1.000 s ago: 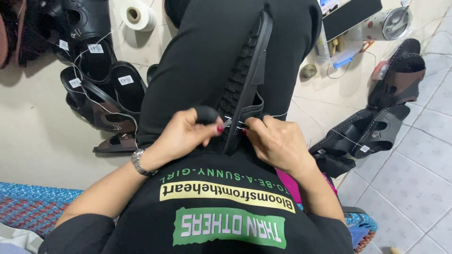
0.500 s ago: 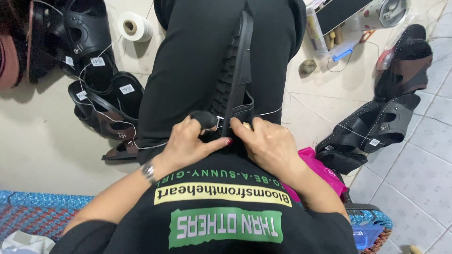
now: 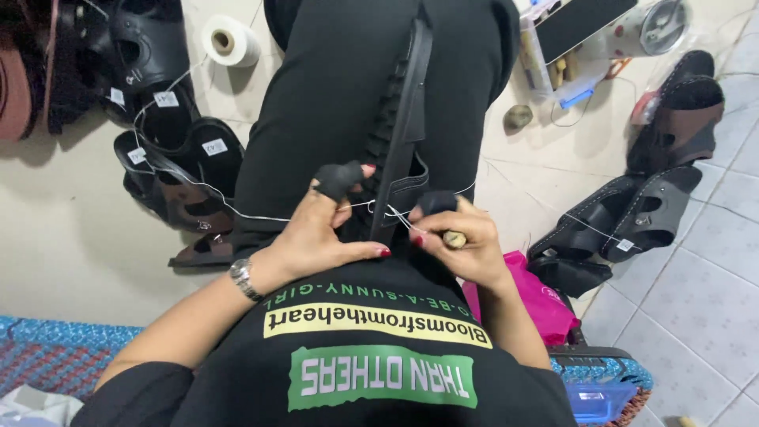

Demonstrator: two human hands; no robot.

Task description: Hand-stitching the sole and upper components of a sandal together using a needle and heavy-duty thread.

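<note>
In the head view the person sits on the floor with a long black leather shoe strap piece (image 3: 403,134) standing edge-up on the lap, running from near the belly away along the black trousers. Half a second ago both hands lay close together over the near end of this piece; now they have moved apart to the two sides, and a thin white thread (image 3: 237,215) is drawn tight between them through the leather, so I judge that a stitch is being pulled firm. The left hand (image 3: 320,233) has its black-covered forefinger bent and pinches the thread on the left side of the strap; the thread goes on to the left toward the black sandal uppers (image 3: 170,170) on the floor. The right hand (image 3: 458,245) is closed around a small wooden tool handle (image 3: 454,238), its forefinger also covered in black. Far left stands a white spool of thread (image 3: 229,39). At the right lie dark finished sandals (image 3: 632,217) on the tiles.
</note>
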